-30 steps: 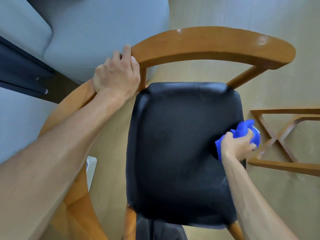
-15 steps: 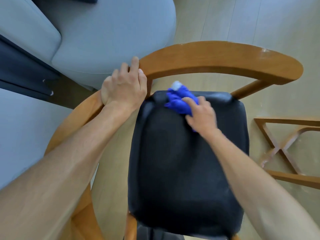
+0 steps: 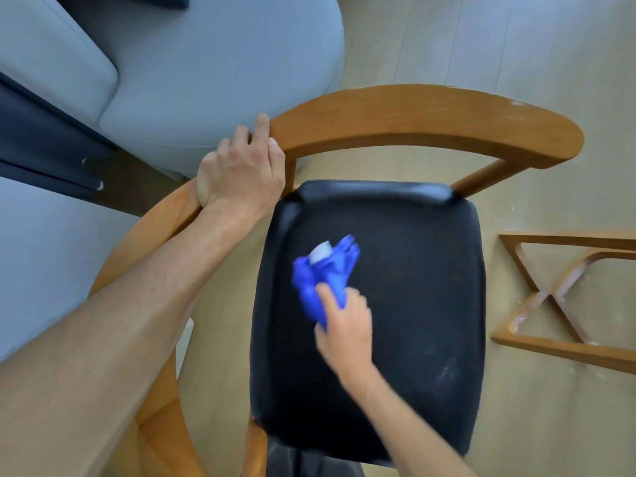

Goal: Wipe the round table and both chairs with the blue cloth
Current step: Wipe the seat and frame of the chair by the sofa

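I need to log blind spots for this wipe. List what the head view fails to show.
- The right hand and blue cloth are motion-blurred, so the grip is unclear.
- The chair legs are hidden under the black seat.
- The left hand covers part of the backrest rail; fingertips are hidden.
- Only a crossed wooden base shows, cut by the right edge; no round tabletop.

bright even light, right hand (image 3: 346, 327) motion-blurred, wide-angle edge distortion

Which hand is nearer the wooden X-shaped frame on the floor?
Right. The right hand holds the blue cloth mid-seat on the black seat, left of the X-shaped frame. The left hand grips the chair's backrest rail, farther away.
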`<control>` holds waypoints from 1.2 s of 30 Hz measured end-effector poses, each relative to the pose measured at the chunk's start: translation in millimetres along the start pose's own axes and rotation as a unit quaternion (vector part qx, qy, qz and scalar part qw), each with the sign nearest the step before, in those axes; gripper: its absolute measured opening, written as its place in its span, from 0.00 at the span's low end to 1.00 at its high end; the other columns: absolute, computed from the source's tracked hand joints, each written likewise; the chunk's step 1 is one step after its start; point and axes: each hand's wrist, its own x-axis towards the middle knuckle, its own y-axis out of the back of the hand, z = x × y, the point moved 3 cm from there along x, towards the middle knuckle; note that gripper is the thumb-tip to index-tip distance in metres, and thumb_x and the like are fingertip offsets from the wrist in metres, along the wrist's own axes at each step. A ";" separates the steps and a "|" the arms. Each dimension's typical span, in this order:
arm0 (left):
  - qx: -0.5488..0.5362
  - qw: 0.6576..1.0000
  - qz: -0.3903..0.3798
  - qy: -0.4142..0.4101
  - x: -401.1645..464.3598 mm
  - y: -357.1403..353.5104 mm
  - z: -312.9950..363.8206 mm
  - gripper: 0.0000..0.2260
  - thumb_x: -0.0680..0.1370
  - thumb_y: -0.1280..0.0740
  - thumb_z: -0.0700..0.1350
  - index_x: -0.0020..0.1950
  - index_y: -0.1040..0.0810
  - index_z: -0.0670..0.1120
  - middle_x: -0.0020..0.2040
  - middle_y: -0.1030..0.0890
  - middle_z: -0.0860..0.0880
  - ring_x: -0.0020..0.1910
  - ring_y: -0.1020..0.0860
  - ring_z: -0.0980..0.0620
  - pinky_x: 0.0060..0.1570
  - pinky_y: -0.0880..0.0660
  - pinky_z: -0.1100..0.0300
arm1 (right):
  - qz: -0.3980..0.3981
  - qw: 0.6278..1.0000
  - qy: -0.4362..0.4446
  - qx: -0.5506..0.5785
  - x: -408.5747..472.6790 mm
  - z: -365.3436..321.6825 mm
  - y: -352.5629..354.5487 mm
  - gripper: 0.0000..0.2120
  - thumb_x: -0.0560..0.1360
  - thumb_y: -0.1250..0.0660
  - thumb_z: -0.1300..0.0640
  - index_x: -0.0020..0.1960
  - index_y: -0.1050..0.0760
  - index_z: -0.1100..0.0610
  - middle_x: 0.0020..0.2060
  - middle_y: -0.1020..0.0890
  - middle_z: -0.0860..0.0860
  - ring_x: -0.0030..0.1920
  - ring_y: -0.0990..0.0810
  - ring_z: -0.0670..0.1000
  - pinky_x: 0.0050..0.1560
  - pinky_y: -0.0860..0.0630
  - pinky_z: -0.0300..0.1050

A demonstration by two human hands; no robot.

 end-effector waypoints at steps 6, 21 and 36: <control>0.003 1.000 0.007 -0.006 0.3 -0.9 0.5 0.19 0.82 0.53 0.49 0.72 0.38 0.44 0.54 0.24 0.39 0.47 0.24 0.39 0.40 0.33 0.49 | -0.190 0.881 0.420 -0.108 -120.8 25.9 -30.3 0.17 0.64 0.34 0.58 0.50 0.28 0.42 0.36 0.29 0.49 0.31 0.34 0.52 0.34 0.36 0.44; 0.016 1.000 0.026 -0.004 1.4 -3.9 0.2 0.19 0.82 0.53 0.50 0.69 0.37 0.44 0.52 0.24 0.37 0.46 0.25 0.35 0.41 0.31 0.46 | 0.044 0.997 -0.029 -0.048 17.2 159.2 80.2 0.28 0.63 0.28 0.63 0.63 0.24 0.55 0.49 0.26 0.61 0.44 0.27 0.63 0.43 0.26 0.54; -0.028 0.979 -0.196 0.042 -53.1 48.6 18.0 0.31 0.78 0.40 0.44 0.78 0.51 0.48 0.78 0.56 0.44 0.77 0.56 0.43 0.74 0.54 0.48 | -0.201 0.970 -0.007 0.136 -106.2 74.4 127.0 0.25 0.69 0.32 0.48 0.61 0.37 0.30 0.53 0.28 0.39 0.53 0.33 0.44 0.54 0.37 0.39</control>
